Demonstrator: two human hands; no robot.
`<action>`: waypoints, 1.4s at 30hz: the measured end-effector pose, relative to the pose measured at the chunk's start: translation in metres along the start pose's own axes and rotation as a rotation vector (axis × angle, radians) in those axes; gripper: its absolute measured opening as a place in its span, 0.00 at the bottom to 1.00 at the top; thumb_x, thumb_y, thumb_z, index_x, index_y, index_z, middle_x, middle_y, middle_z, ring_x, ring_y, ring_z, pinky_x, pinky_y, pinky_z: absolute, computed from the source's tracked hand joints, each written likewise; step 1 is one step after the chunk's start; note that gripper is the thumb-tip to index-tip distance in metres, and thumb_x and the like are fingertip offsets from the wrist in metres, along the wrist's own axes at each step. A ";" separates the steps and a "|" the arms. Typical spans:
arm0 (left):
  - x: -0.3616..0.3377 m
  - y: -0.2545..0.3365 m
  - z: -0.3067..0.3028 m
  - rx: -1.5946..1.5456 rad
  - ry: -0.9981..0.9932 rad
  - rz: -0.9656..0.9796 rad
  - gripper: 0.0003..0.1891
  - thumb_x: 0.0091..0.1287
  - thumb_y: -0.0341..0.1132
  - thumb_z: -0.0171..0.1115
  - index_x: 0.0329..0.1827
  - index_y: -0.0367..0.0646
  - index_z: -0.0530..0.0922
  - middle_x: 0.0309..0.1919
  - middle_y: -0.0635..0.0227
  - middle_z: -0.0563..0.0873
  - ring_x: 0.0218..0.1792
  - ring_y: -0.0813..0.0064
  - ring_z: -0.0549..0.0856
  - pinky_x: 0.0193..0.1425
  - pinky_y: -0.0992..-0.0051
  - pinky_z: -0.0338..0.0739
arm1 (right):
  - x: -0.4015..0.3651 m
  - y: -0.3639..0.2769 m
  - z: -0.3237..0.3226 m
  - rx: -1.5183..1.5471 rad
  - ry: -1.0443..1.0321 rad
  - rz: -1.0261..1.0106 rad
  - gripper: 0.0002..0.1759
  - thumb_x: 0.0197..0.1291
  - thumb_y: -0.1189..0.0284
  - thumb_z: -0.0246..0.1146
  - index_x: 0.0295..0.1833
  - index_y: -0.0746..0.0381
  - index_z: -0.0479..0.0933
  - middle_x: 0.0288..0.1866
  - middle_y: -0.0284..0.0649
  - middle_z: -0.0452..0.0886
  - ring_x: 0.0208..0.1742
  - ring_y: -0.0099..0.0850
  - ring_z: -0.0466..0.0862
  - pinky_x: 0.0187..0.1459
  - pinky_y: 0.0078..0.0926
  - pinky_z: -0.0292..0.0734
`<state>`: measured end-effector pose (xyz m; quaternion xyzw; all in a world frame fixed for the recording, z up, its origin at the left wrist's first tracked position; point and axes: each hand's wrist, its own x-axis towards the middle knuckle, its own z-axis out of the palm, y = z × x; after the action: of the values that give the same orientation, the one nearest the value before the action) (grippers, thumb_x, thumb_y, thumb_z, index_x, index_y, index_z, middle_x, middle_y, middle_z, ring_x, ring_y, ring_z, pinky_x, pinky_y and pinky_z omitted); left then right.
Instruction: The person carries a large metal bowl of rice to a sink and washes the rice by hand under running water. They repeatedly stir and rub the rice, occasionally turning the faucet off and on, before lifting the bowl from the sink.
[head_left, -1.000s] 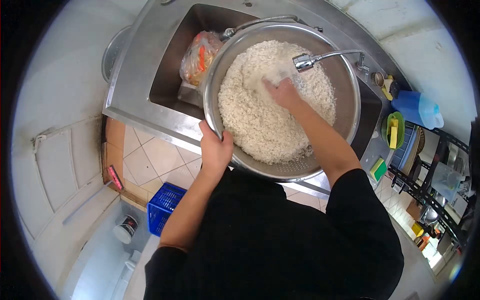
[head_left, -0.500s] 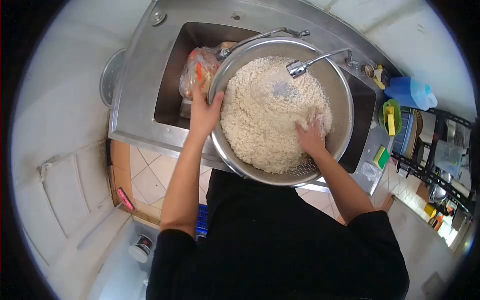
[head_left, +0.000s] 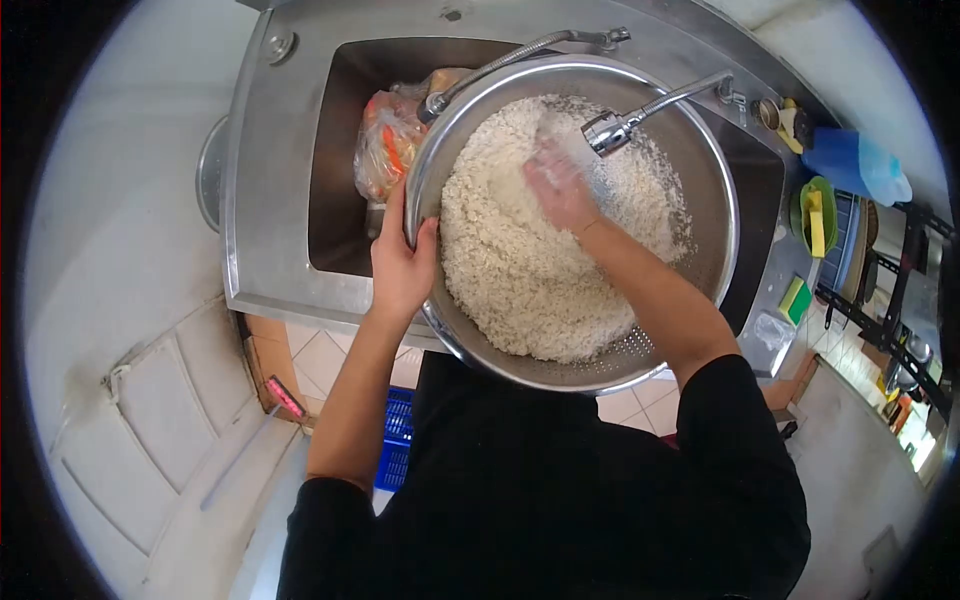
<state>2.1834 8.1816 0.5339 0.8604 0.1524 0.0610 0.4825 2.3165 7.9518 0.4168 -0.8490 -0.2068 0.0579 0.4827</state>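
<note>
A large steel colander point(head_left: 712, 215) full of wet white rice point(head_left: 530, 290) rests over the sink, its perforations showing at the lower right. My left hand point(head_left: 402, 270) grips its left rim, thumb on the inside edge and fingers along the outside. Deep in the upper middle of the rice is my right hand point(head_left: 562, 190); motion smears its fingers, and grains partly cover them. Just beside it, a chrome faucet head point(head_left: 606, 132) points down over the rice, with water seemingly running from it.
In the left sink basin point(head_left: 335, 180) lies a plastic bag with orange-red contents point(head_left: 388, 150). A second flexible faucet point(head_left: 500, 72) arches behind the colander. To the right are a blue liquid jug point(head_left: 850, 165), a green basket point(head_left: 815, 215) and a sponge point(head_left: 796, 300). A blue crate point(head_left: 395, 440) sits on the floor.
My right hand has swept from the right side of the rice up and left, beneath the faucet. My left hand stays on the rim. The view has shifted slightly.
</note>
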 end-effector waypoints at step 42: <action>0.060 -0.041 -0.033 -0.387 -0.366 -0.116 0.19 0.70 0.36 0.68 0.56 0.33 0.76 0.50 0.56 0.86 0.49 0.64 0.86 0.57 0.67 0.78 | -0.117 -0.138 -0.016 -0.490 -0.460 0.788 0.66 0.49 0.80 0.70 0.87 0.39 0.40 0.90 0.30 0.42 0.83 0.43 0.62 0.76 0.54 0.64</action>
<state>2.2234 8.2483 0.5139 0.7386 0.0974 -0.0951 0.6602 2.1746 7.9531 0.5301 -0.9160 0.0206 0.3702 0.1532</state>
